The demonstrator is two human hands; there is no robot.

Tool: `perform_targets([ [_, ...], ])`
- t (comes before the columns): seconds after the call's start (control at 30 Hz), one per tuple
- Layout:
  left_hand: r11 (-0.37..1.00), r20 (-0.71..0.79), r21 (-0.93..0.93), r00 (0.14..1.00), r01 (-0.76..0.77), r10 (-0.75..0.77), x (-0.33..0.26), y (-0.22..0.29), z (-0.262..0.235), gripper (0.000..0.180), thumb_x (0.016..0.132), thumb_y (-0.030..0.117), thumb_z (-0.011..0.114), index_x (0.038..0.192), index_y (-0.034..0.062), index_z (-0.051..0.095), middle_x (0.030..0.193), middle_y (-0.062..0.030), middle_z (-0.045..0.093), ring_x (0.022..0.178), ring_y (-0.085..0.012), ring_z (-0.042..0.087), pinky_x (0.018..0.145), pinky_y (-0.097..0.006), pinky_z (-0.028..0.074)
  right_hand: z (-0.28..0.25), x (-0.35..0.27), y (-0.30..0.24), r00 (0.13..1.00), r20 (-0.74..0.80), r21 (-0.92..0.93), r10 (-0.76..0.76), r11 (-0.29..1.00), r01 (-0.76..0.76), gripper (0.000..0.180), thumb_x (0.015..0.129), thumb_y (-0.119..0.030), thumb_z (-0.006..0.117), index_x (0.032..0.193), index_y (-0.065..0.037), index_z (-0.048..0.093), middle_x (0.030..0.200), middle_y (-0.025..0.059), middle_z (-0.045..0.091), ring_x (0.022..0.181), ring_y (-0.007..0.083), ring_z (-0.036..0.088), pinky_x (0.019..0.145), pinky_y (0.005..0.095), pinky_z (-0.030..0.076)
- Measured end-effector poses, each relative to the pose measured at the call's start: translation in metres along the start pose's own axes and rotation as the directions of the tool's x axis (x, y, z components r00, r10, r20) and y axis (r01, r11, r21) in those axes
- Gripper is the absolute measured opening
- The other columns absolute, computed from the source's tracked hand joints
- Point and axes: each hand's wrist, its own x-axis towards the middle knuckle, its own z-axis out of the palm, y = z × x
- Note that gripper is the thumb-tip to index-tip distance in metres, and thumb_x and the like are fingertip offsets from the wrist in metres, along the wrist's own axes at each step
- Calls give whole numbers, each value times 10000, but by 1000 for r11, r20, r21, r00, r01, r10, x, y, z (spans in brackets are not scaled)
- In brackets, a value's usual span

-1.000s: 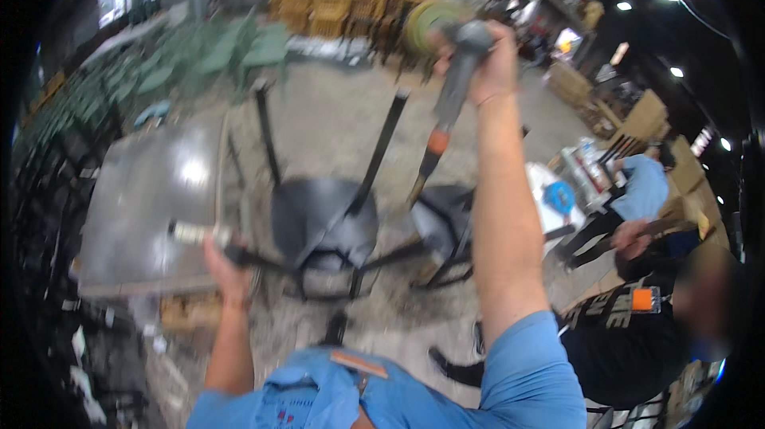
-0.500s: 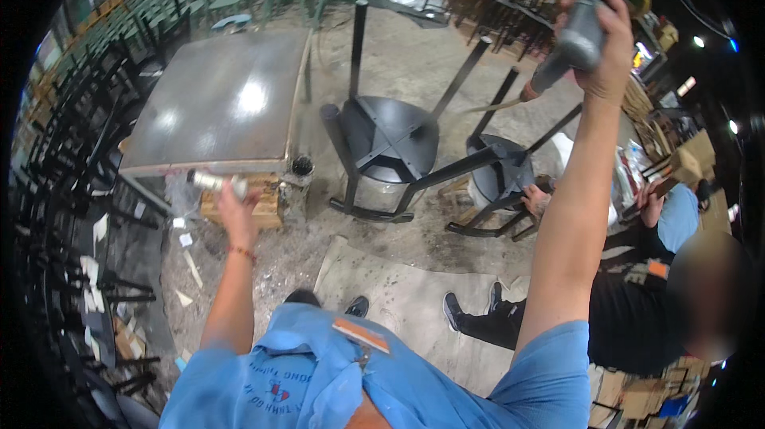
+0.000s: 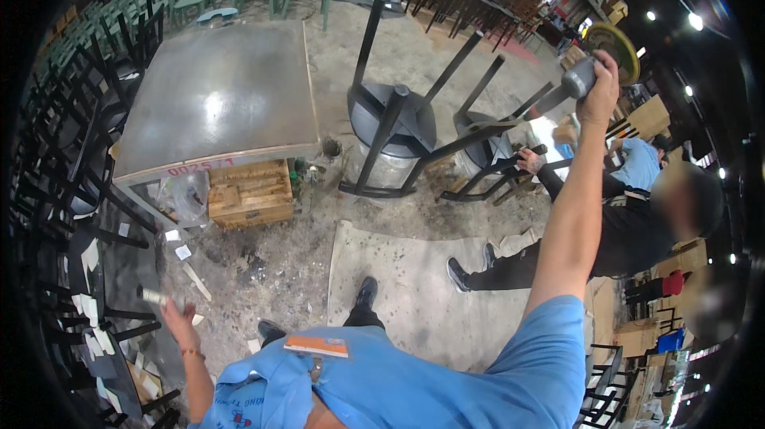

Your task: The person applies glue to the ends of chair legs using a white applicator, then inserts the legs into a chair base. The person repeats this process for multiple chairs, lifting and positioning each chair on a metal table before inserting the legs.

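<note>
In the head view, the right arm (image 3: 567, 214) stretches far up and outward, its right hand (image 3: 600, 94) clenched around a grey power tool (image 3: 579, 76), well beyond the table's (image 3: 223, 94) right edge; fingers partly hide the yellow-rimmed disc (image 3: 624, 47). The left hand (image 3: 182, 324), low, nearer than the table's near-left corner, pinches a blurred pale cylinder's (image 3: 151, 296) inner end; the lower edge crops that forearm (image 3: 199, 389).

Grey handheld power tool (image 3: 579, 78), round yellow-rimmed disc (image 3: 618, 40) at its head, body slanting down leftward, high in right hand (image 3: 599, 94), short pale cylinder (image 3: 153, 296), dark-ended, near-level in left hand (image 3: 182, 325)
</note>
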Motion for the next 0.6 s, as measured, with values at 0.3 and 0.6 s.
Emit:
perform_targets([
  [0.3,980,-124,66,976,189,-180,-22,-2,-71,561,995,410,450,1439,100,303,1207,-94,522,642,-172,596,573,-280,472,66,4,-2,981,152,-204,-120,967,150,201,844,-68,533,1000,-55,658,814,-37,561,707,59,466,619,222,381],
  [0.6,971,-281,-16,931,240,-234,-114,-54,-35,557,981,399,507,1411,95,325,1256,-100,509,671,-207,612,535,-289,464,14,46,98,953,264,-482,-146,836,262,216,836,-120,564,1013,-41,660,940,51,672,900,156,605,838,284,468],
])
